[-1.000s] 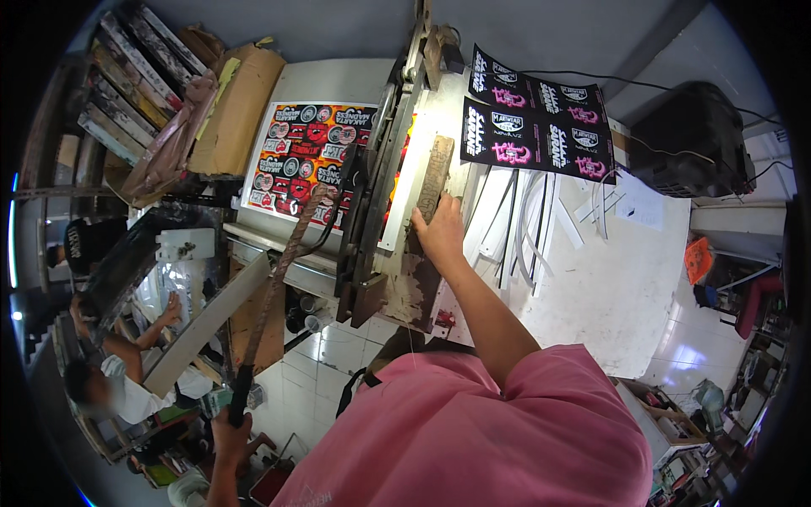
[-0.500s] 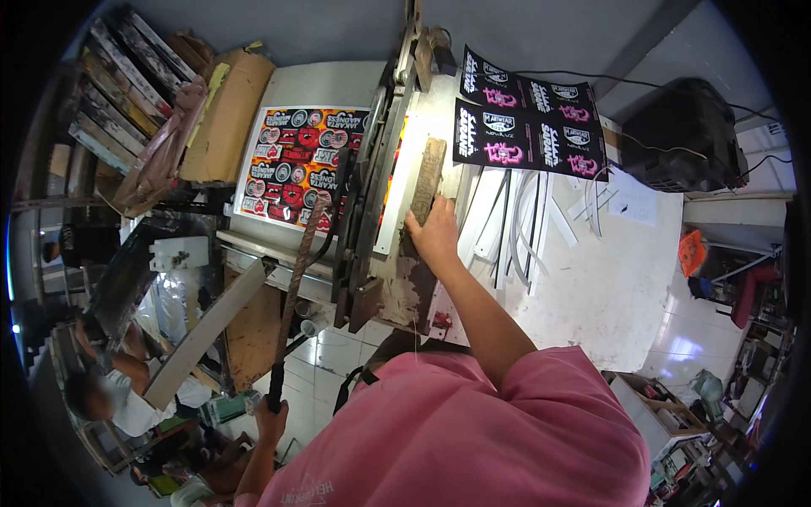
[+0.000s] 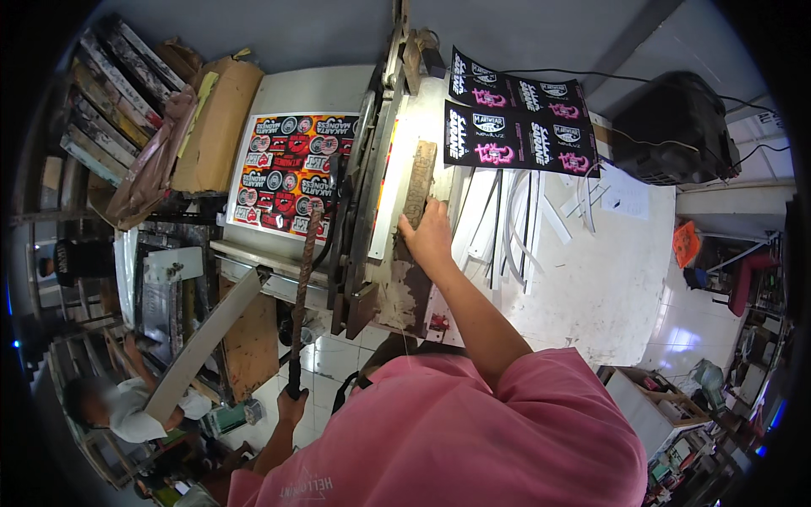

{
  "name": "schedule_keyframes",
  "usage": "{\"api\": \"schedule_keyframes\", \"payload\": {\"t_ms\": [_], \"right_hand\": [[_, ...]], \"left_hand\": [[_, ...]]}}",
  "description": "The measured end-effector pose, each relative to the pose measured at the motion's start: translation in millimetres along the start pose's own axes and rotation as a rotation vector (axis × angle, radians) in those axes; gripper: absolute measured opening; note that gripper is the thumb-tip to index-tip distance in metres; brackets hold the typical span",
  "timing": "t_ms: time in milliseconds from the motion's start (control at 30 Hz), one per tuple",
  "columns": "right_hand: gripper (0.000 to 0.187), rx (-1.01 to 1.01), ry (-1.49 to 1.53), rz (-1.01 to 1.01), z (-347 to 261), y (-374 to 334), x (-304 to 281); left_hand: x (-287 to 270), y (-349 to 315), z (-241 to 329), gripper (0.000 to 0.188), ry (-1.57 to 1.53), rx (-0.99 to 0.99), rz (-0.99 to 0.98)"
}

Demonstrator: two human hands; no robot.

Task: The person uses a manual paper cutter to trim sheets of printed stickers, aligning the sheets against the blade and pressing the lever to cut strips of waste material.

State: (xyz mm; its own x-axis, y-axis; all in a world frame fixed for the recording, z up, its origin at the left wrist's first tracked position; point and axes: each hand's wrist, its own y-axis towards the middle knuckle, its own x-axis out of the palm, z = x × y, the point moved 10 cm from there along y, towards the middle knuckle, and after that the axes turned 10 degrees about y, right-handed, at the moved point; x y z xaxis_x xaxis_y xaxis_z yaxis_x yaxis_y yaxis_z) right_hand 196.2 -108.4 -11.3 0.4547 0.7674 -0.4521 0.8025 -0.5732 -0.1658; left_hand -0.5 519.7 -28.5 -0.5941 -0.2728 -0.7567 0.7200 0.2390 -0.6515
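Note:
My left hand point(image 3: 292, 407) is closed round the black-gripped end of a long ribbed steel lever point(image 3: 304, 283). That lever runs up to the dark metal beam point(image 3: 361, 203) of a guillotine paper cutter. Under the beam lies a sheet of red, black and orange stickers point(image 3: 291, 173), mostly on its left side, with a thin strip showing to the right. My right hand point(image 3: 428, 238) grips a worn wooden block point(image 3: 417, 182) just right of the beam, thumb on its left side. The fingertips on the block's far side are partly hidden.
Two black sheets with pink and white print point(image 3: 515, 135) lie at the back right, above white and black offcut strips point(image 3: 498, 224). A dark machine point(image 3: 672, 131) stands beyond. A cardboard box point(image 3: 218, 127) is at far left; below it, a co-worker point(image 3: 139, 410) sits near a long board point(image 3: 207, 342).
My left hand and the lever's grip have moved up and to the right. My right hand stays on the wooden block. The whole view has shifted slightly left.

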Motion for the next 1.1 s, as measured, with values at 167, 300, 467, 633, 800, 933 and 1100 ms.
{"api": "schedule_keyframes", "payload": {"t_ms": [167, 300, 467, 633, 800, 933, 1100], "right_hand": [[0.067, -0.029, -0.065, 0.009, 9.9, 2.3, 11.1], [0.061, -0.126, -0.021, 0.044, 1.6, -1.4, 12.3], [0.061, -0.177, -0.077, 0.010, -2.6, 3.1, 7.1], [0.062, -0.170, -0.091, -0.015, -7.5, 3.4, 8.5], [0.063, -0.176, -0.117, -0.019, 2.9, 8.7, 10.2], [0.065, -0.200, -0.099, 0.034, 10.0, 10.3, 8.3], [0.065, -0.167, -0.105, -0.005, 2.1, 2.6, 10.0]], "left_hand": [[4.8, -7.0, 9.6, 0.045, 0.047, 0.022, -0.076], [-9.2, -14.9, -19.4, 0.060, -0.179, 0.137, -0.010], [-132.3, -25.7, -21.9, 0.078, -1.104, 0.126, 0.578], [-220.2, -22.2, 15.9, 0.075, -1.315, 0.279, 0.800], [-224.3, -0.8, 48.0, 0.071, -1.263, 0.278, 0.666], [-159.8, 7.5, 80.4, 0.073, -1.433, 0.289, 0.294], [-28.5, 7.6, 48.9, 0.076, -0.395, 0.031, -0.112]]}}
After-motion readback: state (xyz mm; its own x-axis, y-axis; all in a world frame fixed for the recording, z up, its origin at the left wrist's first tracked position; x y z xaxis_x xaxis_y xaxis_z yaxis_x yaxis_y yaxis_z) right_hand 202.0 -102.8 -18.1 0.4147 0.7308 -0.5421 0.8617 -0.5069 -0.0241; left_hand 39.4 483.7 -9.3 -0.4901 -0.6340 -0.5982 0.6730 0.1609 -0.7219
